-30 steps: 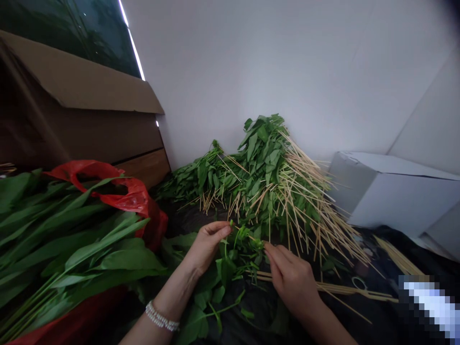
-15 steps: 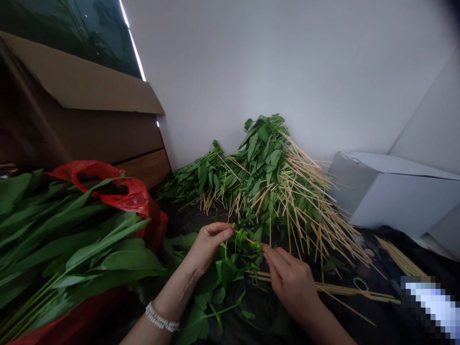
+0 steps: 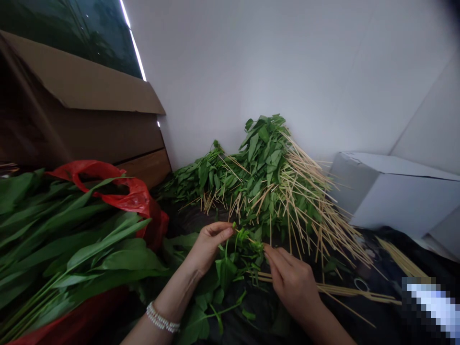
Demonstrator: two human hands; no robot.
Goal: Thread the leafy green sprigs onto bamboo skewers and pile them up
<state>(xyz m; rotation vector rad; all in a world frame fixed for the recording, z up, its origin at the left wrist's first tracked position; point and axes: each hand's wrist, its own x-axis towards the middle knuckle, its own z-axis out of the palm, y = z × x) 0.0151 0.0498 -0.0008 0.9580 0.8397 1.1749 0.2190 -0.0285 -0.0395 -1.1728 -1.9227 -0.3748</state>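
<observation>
In the lower middle, my left hand (image 3: 214, 240), with a white beaded bracelet (image 3: 162, 318) at the wrist, is closed in a pinch. A small piece of green stem (image 3: 234, 224) shows at its fingertips. My right hand (image 3: 293, 279) is also closed, pinching a thin bamboo skewer (image 3: 253, 238) that spans between the hands. Green stems (image 3: 243, 235) and bunched leaves (image 3: 257, 247) are threaded along the skewer, with foliage hanging below. Both thumbs hide part of the grip. Cut leaves (image 3: 197, 322) lie on the black covering under my hands.
Leafy bundles on skewers (image 3: 268, 153) are heaped against the white wall. To the left stand a red plastic bag (image 3: 143, 203) with long green leaves (image 3: 89, 235) and a cardboard box (image 3: 89, 134). Loose skewers (image 3: 355, 292) and a white box (image 3: 406, 201) are on the right.
Both hands keep their pinch in nearly the same place. The right hand has shifted very slightly to the right.
</observation>
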